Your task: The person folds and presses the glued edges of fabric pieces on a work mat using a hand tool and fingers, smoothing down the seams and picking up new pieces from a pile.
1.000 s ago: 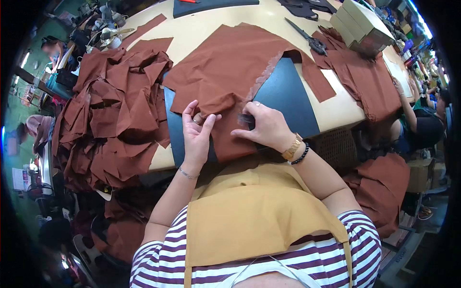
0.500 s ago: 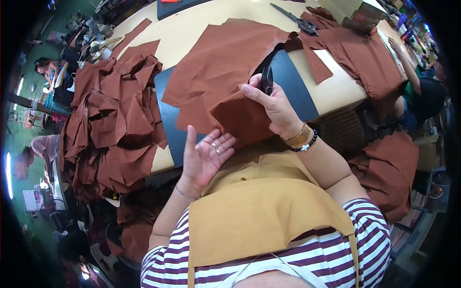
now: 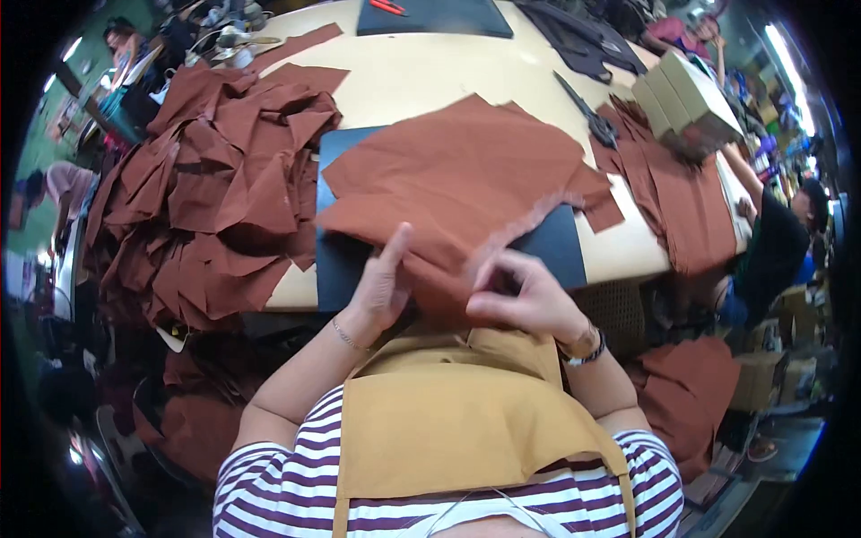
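Observation:
A reddish-brown fabric piece (image 3: 457,170) lies over a dark blue cutting mat (image 3: 336,260), its near part lifted and hanging toward my apron. My right hand (image 3: 529,300) is closed at the cloth's frayed near-right edge, fingers curled in and slightly blurred. Whether black snips are still in that palm is hidden. At the near-left side, my left hand (image 3: 381,291) has its thumb stretched upward, apart from the cloth. Its other fingers are partly hidden beside and under the fabric.
Rumpled brown fabric (image 3: 215,188) heaps on the left. Large scissors (image 3: 592,117) lie near a cardboard box (image 3: 686,103) and folded brown cloth (image 3: 686,197) at right. Red-handled snips (image 3: 388,7) rest on a far mat (image 3: 448,20). A person (image 3: 780,224) sits at the right.
The view has shifted. My left hand has turned from palm-up to thumb-up at the cloth. My right hand has moved down to the near edge; the black snips no longer show.

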`<state>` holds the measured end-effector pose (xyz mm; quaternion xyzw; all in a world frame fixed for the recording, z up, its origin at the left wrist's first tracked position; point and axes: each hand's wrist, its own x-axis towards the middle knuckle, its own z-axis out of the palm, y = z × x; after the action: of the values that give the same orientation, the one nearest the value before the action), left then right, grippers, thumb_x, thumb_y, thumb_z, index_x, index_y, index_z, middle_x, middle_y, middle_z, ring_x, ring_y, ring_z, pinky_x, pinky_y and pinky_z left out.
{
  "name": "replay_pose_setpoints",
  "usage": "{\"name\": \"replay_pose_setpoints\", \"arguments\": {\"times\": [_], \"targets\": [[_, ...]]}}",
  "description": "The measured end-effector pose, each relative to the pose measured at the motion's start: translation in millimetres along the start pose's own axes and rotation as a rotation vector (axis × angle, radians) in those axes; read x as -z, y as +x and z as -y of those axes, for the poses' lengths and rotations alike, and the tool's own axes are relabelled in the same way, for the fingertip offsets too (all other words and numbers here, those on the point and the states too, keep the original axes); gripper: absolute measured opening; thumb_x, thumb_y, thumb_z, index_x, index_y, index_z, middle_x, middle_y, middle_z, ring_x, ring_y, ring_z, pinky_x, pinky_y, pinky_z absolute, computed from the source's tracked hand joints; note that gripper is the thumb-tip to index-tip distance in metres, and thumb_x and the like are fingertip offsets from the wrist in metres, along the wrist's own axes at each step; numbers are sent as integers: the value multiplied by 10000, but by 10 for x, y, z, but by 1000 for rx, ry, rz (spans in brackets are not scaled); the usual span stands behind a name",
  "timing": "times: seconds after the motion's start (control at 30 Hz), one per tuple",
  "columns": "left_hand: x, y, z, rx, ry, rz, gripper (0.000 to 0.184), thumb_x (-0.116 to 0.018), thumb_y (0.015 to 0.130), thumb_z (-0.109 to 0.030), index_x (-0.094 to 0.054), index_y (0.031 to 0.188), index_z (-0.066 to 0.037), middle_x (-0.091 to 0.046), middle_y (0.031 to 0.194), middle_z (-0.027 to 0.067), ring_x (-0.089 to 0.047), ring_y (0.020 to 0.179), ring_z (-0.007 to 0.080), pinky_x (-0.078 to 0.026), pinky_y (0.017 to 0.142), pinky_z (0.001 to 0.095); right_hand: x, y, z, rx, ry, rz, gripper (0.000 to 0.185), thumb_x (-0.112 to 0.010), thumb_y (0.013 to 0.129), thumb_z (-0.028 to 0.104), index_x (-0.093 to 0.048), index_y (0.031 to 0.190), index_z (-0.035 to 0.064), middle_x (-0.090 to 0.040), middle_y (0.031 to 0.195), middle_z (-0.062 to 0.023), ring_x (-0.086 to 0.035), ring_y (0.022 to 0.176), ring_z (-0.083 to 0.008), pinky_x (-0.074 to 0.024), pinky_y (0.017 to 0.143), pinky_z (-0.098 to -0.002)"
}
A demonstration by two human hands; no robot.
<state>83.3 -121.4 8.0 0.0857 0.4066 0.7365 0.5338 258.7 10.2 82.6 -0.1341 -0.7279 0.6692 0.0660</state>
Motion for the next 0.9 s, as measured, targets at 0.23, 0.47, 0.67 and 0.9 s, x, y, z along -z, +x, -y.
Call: {"name": "replay_pose_setpoints", "arguments": {"times": [0.23,0.47,0.67,0.9], "targets": [[166,150,-212,155,50,-91,277,-536,923,-128,-594,1155,10,-643,1176,135,-647,1052,265,-499,961,415,518,469,52,306,-821,-458,241,-712,870,246,-612,825,32,-593,686,-134,-585,584,-280,-452,544,-363],[35,169,-393,277,21,-46,352,-623,951,-258,-574,1228,-46,-670,1139,84,-650,1054,221,-510,959,386,790,1449,-596,169,-1028,-306,528,-702,782,559,-622,1069,122,-677,985,-95,-652,962,-302,-517,825,-410],[229,687,-412,47,158,2,248,-617,876,-79,-627,1107,9,-685,1054,106,-666,976,227,-541,876,360,1007,2007,-722,-19,-1051,-542,585,-686,773,617,-611,1118,150,-672,1092,-103,-642,1039,-298,-513,877,-419],[147,840,-629,-30,441,-48,284,-696,883,-195,-617,1105,-35,-678,974,59,-668,851,157,-539,766,291,879,1535,-519,110,-125,-477,440,-496,989,453,-588,1149,53,-604,875,-38,-574,770,-156,-499,695,-314]]}}
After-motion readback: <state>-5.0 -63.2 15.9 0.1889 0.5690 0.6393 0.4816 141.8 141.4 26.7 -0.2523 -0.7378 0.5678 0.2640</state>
